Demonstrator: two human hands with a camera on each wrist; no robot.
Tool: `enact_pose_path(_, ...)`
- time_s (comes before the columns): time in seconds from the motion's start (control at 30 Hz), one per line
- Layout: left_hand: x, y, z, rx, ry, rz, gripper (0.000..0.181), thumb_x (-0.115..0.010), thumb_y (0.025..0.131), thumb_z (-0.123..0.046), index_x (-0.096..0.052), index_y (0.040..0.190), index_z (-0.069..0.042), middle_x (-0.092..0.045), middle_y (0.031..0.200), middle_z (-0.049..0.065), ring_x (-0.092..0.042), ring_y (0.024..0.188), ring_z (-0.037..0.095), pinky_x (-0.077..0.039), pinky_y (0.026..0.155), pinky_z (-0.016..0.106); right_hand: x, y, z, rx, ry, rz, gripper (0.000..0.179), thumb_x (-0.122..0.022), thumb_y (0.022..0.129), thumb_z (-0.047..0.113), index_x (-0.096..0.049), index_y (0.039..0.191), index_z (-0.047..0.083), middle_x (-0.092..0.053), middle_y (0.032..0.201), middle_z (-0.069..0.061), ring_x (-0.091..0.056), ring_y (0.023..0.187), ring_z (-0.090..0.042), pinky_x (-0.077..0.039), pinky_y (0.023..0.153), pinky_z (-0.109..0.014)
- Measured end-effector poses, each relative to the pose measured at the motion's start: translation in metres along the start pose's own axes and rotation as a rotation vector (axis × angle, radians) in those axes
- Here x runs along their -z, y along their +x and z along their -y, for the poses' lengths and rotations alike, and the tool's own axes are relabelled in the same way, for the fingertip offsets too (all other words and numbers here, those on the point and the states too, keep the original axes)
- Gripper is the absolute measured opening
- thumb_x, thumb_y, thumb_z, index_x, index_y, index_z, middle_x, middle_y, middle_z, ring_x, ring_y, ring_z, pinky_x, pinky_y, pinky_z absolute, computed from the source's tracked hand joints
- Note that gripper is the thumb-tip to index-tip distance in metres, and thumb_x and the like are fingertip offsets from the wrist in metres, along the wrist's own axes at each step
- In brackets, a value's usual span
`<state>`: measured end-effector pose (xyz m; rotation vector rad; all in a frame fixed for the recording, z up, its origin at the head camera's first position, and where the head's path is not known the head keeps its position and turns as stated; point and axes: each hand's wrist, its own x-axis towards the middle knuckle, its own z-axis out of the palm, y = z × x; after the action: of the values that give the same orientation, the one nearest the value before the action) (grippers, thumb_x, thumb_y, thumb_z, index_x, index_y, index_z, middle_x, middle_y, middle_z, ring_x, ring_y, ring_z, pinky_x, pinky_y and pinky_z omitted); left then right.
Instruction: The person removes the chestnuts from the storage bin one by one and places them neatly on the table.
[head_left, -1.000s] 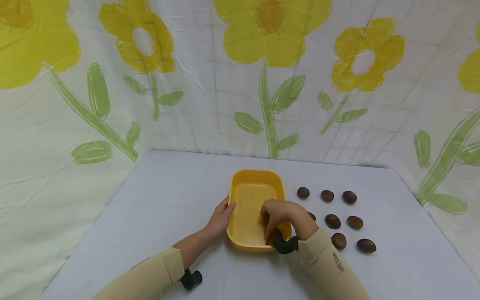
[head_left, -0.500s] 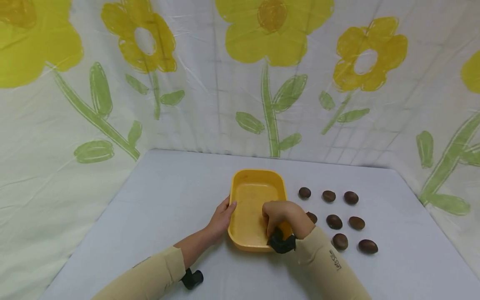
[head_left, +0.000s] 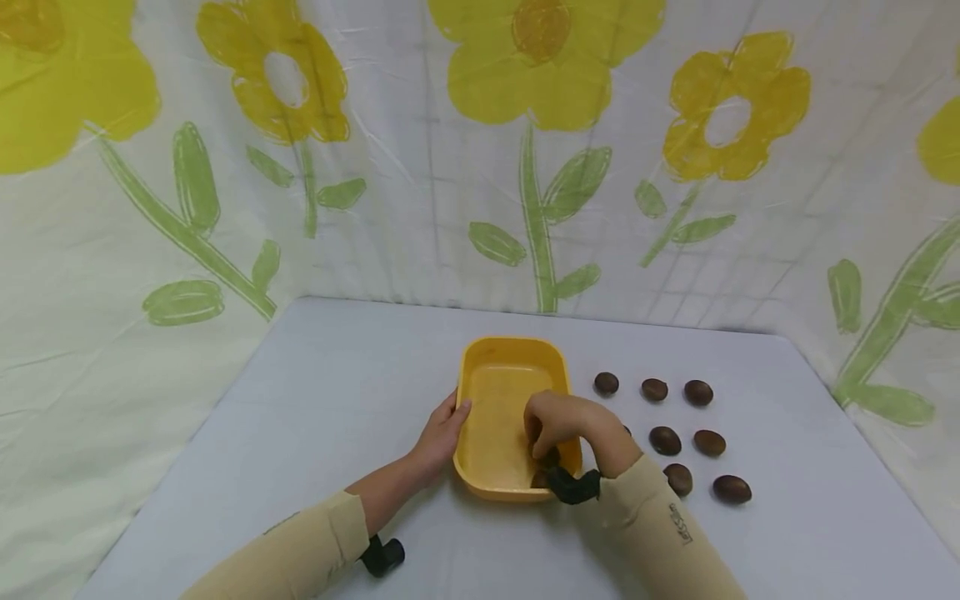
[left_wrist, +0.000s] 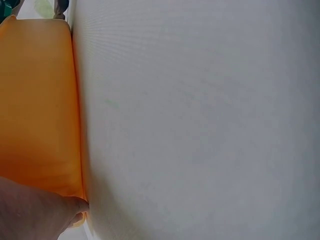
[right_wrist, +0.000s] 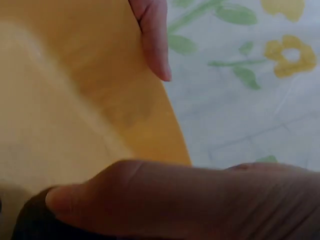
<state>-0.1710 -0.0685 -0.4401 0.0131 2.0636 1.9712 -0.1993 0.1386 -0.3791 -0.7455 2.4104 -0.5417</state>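
Note:
A yellow plastic tray (head_left: 491, 433) stands on the table in the head view. My left hand (head_left: 438, 437) grips its left rim, thumb on the upper edge; the left wrist view shows that hand (left_wrist: 40, 210) against the tray's orange-looking side wall (left_wrist: 37, 100). Inside the right part of the tray is my right hand (head_left: 562, 419), fingers bent down. The right wrist view shows its thumb pressed on a dark brown chestnut (right_wrist: 35, 217), mostly hidden. Another brown chestnut (head_left: 541, 478) lies in the tray's near right corner, partly covered by the black wrist camera.
Right of the tray, several chestnuts lie in loose rows on the pale table, among them a far one (head_left: 698, 393) and a near one (head_left: 732, 489). My right forearm partly covers another. A flower-printed white curtain (head_left: 390, 250) hangs behind the table.
My right hand dipped a little toward the tray's near right corner, then rose slightly, uncovering the chestnut there. My left hand and the tray stay in place.

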Motion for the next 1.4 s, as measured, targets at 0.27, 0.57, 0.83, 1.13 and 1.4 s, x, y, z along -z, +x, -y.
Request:
enact_pose_path(0.27,0.0,-0.001,-0.001,0.01,-0.003,0.001,0.053,-0.032,0.103,-0.025,-0.016,0.149,-0.006,-0.026,0.153,0.012,-0.035,0.135,0.029,-0.027,0.112,0.047,0.016,-0.024,-0.003,0.114,0.051,-0.072,0.008,-0.075,0.075,0.011,-0.069,0.081,0.013,-0.066,0.079,0.006,-0.06,0.072,-0.008,-0.052,0.066,-0.023)
enact_pose_path(0.57,0.0,-0.003,-0.003,0.003,-0.008,0.016,0.053,-0.032,0.103,-0.026,-0.015,0.149,-0.007,-0.026,0.153,0.013,-0.037,0.134,0.029,-0.028,0.112,0.047,0.028,-0.065,-0.002,0.131,0.042,-0.112,0.011,-0.072,0.076,0.012,-0.069,0.086,0.014,-0.066,0.082,0.008,-0.062,0.081,-0.008,-0.054,0.074,-0.023)
enact_pose_path(0.83,0.001,-0.002,-0.002,-0.006,-0.006,0.026,0.054,-0.032,0.103,-0.027,-0.014,0.15,-0.007,-0.026,0.153,0.011,-0.037,0.134,0.028,-0.028,0.112,0.046,0.037,-0.104,-0.012,0.147,0.071,-0.192,0.014,-0.071,0.077,0.013,-0.068,0.091,0.012,-0.066,0.091,0.004,-0.062,0.082,-0.007,-0.053,0.073,-0.022)
enact_pose_path(1.13,0.0,-0.003,-0.004,-0.009,-0.007,0.029,0.053,-0.031,0.103,-0.026,-0.013,0.15,-0.007,-0.024,0.154,0.011,-0.035,0.135,0.028,-0.027,0.112,0.047,0.036,-0.142,-0.048,0.137,0.179,-0.271,0.022,-0.072,0.08,0.021,-0.066,0.098,0.009,-0.064,0.095,-0.001,-0.063,0.088,-0.004,-0.055,0.077,-0.027)
enact_pose_path(1.4,-0.001,-0.003,-0.005,0.01,-0.011,0.012,0.052,-0.031,0.103,-0.025,-0.015,0.15,-0.008,-0.027,0.153,0.011,-0.038,0.133,0.028,-0.029,0.111,0.047,0.016,-0.169,-0.076,0.189,0.184,-0.336,0.016,-0.071,0.082,0.016,-0.066,0.096,0.009,-0.066,0.091,0.006,-0.06,0.084,0.002,-0.053,0.074,-0.018)
